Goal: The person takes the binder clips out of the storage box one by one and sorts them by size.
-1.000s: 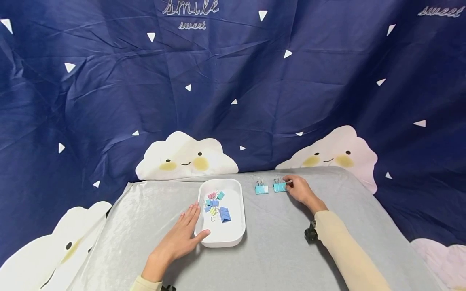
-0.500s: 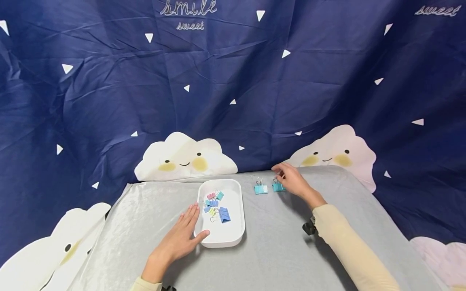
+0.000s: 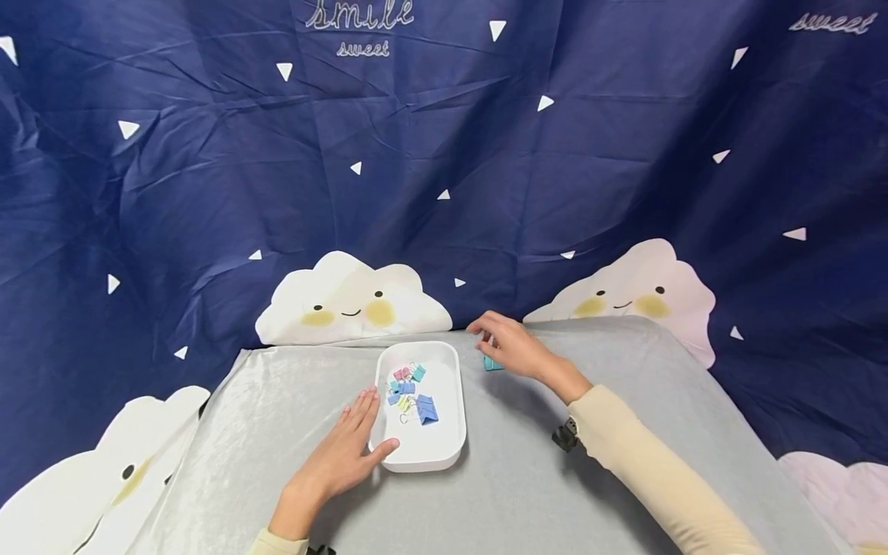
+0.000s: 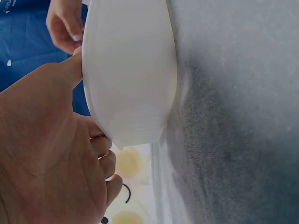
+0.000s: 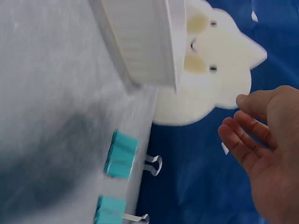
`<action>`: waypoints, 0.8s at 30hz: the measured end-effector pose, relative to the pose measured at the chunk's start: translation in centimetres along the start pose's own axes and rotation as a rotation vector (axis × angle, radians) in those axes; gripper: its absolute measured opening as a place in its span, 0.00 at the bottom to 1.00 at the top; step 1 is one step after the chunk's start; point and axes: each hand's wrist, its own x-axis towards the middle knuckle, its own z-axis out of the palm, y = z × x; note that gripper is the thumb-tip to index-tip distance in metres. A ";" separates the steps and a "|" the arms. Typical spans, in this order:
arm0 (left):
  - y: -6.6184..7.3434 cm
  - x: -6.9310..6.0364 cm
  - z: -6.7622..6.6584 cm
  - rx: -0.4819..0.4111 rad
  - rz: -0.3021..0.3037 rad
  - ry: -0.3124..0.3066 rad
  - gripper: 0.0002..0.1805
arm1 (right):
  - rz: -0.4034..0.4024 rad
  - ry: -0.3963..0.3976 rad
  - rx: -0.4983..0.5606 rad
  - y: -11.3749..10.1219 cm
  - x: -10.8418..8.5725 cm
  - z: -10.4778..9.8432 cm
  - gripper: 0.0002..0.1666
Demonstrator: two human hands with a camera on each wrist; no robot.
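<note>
My left hand (image 3: 340,459) rests with extended fingers along the left rim of a white plastic tray (image 3: 454,432). Its thumb touches the near left corner, and in the left wrist view the hand (image 4: 56,135) lies against the tray's wall (image 4: 131,70). Above the table's far side hovers my right hand (image 3: 516,348), nothing in its loosely bent fingers. Under it one teal binder clip (image 3: 492,363) shows partly; the other is hidden in the head view. Both appear in the right wrist view, a teal clip (image 5: 122,155) and a second teal clip (image 5: 110,210), apart from the hand (image 5: 268,144).
Inside the tray lie a large blue binder clip (image 3: 427,410) and several smaller ones, among them a pink clip (image 3: 401,374) and a teal clip (image 3: 418,373). Grey cloth (image 3: 499,493) covers the table. A dark blue curtain (image 3: 416,231) hangs behind its far edge.
My right hand has left the right-hand teal binder clip, lifted and moved left over the other one. The left hand and the tray have stayed put.
</note>
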 end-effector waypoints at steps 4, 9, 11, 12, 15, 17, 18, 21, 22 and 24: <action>0.1 -0.1 0.1 -0.011 -0.003 -0.004 0.52 | -0.047 -0.079 -0.011 -2.2 0.5 0.8 0.15; 0.1 -0.1 0.2 -0.011 -0.004 -0.002 0.52 | -0.078 -0.192 -0.043 -4.5 1.1 2.0 0.17; 0.1 0.0 0.2 -0.009 -0.003 -0.002 0.52 | -0.099 -0.223 -0.063 -5.1 1.3 2.5 0.18; 0.1 0.0 0.1 -0.010 -0.003 -0.002 0.52 | -0.110 -0.237 -0.070 -5.4 1.5 2.7 0.19; 0.1 0.0 0.0 -0.004 -0.003 -0.002 0.52 | -0.140 -0.288 -0.085 -6.3 2.0 3.4 0.21; 0.1 0.0 0.0 0.000 -0.003 0.000 0.52 | -0.149 -0.330 -0.090 -6.8 2.3 3.8 0.22; 0.0 -0.1 -0.1 0.002 -0.003 0.000 0.51 | -0.151 -0.350 -0.096 -7.0 2.4 4.1 0.23; 0.0 -0.1 -0.1 0.005 -0.001 0.000 0.51 | -0.146 -0.410 -0.123 -7.5 2.8 4.7 0.26; 0.0 -0.1 -0.1 0.003 -0.001 -0.003 0.51 | -0.145 -0.429 -0.135 -7.7 3.0 5.0 0.27; 0.1 -0.1 -0.1 0.003 0.001 -0.007 0.52 | -0.137 -0.467 -0.156 -7.9 3.2 5.5 0.28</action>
